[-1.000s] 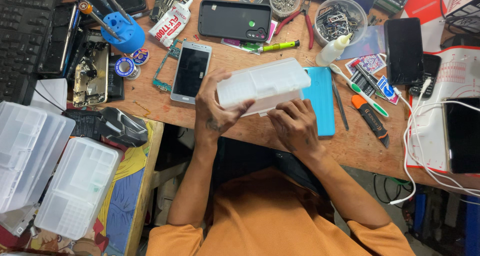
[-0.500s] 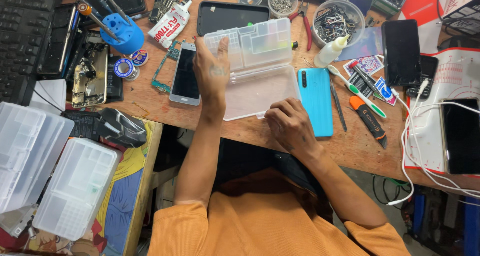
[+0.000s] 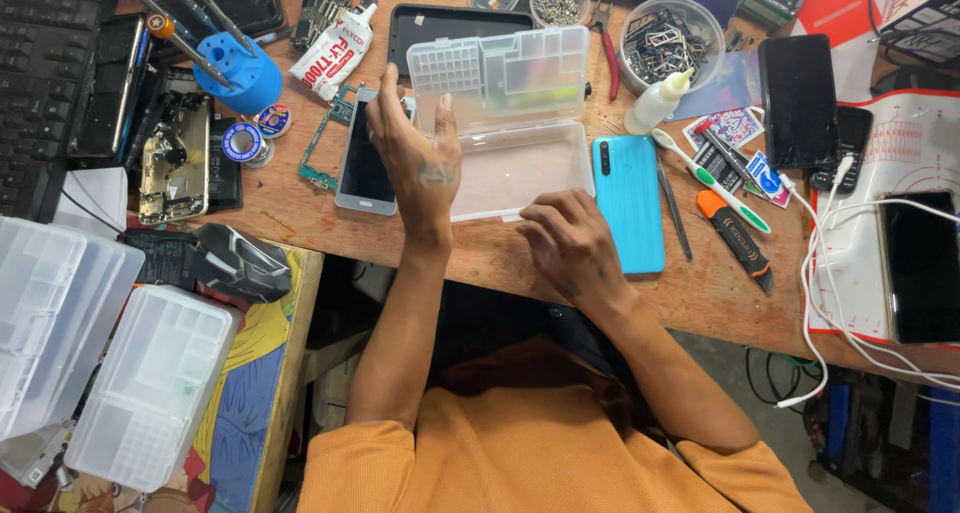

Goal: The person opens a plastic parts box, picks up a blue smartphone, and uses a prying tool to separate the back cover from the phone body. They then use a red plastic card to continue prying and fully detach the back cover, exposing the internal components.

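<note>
While the person in the orange shirt leans over the wooden workbench (image 3: 500, 263), the right hand (image 3: 565, 243) rests with curled fingers on the near edge of the clear plastic compartment box (image 3: 515, 173), pressing the base down rather than gripping it. Just beyond and to the left of that contact, the left hand (image 3: 415, 158) is spread flat and open, fingers extended over the box's left corner and the hinge line; it encloses nothing.

A second ago the box was closed and held between both hands; half a second ago the lid was swinging back. Now the lid (image 3: 500, 78) lies fully back, its moulded dividers facing up, and the tray looks empty. By this evidence the opening is complete and the interior is accessible.

Touching the left hand's outer side lies a silver smartphone (image 3: 365, 158), face up. Just right of the right hand lies a turquoise phone back (image 3: 628, 203). Further out stand a white squeeze bottle (image 3: 660, 103), a clear tub of small metal parts (image 3: 665, 43) and a blue screwdriver stand (image 3: 235, 73).
</note>
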